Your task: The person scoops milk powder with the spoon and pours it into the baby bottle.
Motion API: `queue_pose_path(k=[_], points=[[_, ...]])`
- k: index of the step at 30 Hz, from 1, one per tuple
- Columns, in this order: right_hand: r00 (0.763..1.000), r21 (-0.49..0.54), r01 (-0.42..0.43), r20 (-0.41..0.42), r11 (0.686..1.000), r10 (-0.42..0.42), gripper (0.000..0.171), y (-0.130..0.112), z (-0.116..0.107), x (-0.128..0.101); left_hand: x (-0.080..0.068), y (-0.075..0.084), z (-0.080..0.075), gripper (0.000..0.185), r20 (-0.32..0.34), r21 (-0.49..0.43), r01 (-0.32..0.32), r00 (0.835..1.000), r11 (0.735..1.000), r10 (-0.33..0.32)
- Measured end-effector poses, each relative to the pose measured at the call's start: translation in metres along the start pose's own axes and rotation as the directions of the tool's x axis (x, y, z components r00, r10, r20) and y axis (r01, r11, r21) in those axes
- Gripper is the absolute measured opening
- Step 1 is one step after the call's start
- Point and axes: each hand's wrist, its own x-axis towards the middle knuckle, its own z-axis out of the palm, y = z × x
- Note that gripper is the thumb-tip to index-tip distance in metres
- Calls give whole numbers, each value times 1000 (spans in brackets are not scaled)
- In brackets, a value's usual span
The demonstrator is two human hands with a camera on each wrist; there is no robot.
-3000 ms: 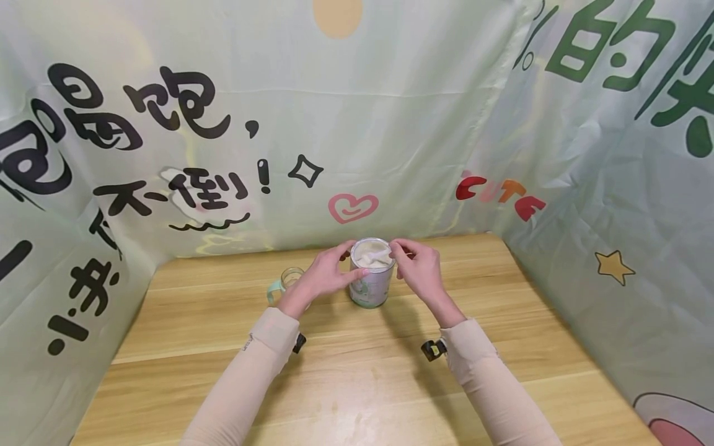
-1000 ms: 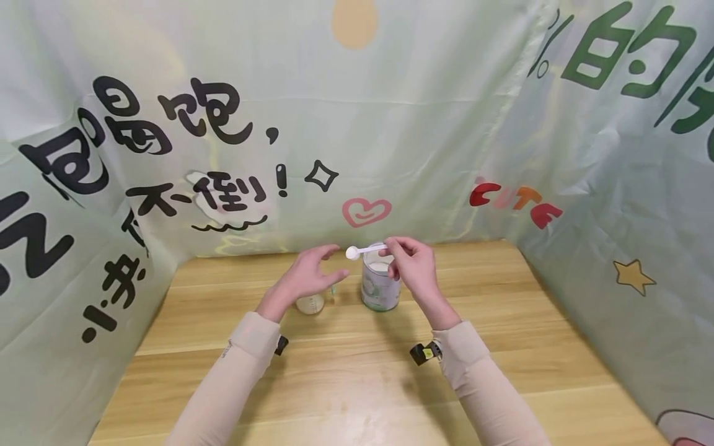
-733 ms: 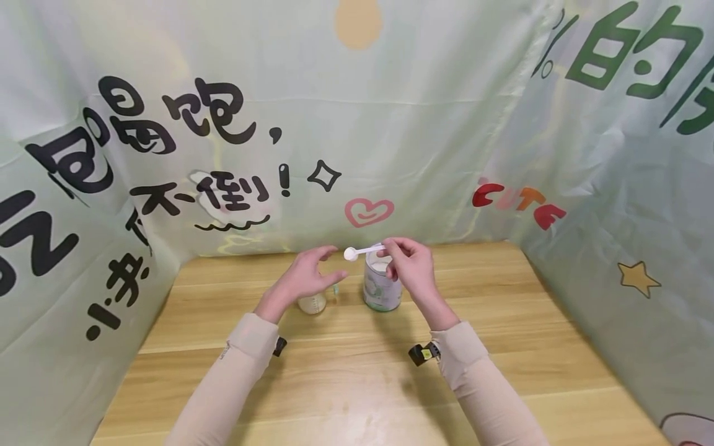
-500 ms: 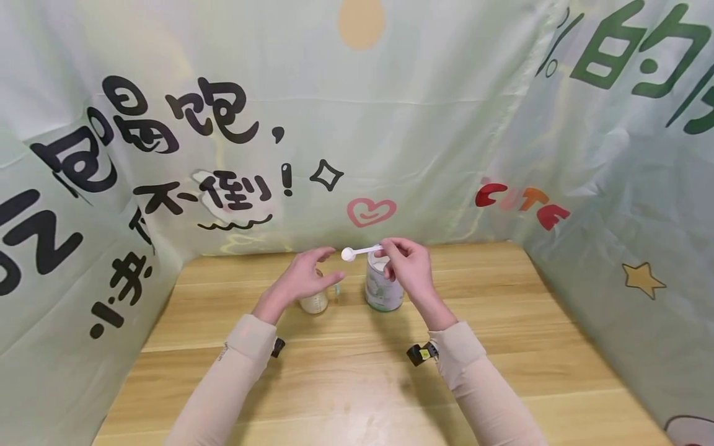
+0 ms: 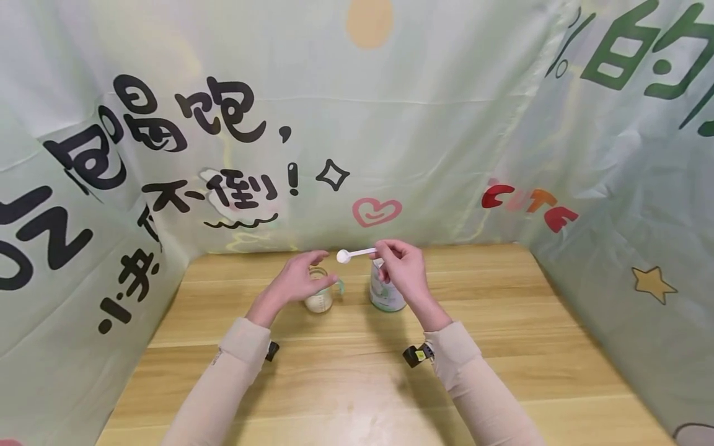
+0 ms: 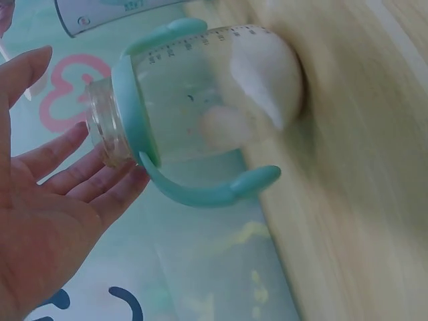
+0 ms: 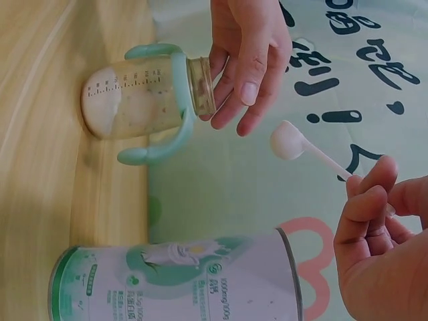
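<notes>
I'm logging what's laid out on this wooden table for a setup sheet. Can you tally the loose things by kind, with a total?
Baby bottle with teal handles, powder inside: 1
Powder can, open: 1
White scoop, pinched in the right hand: 1
Total: 3

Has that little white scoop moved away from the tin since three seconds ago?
Yes. The scoop lay across the tin's open top then; now the right hand pinches it in the air left of the tin, its bowl above the bottle.
</notes>
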Motion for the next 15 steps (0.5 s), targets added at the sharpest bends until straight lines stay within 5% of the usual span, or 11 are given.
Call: queue_pose_path(k=[15], points=[[998,-21,-3,58,1000,5,25,9,18,-2,-13,-17,0,71,-3,-4,8,1000,1000,-8]])
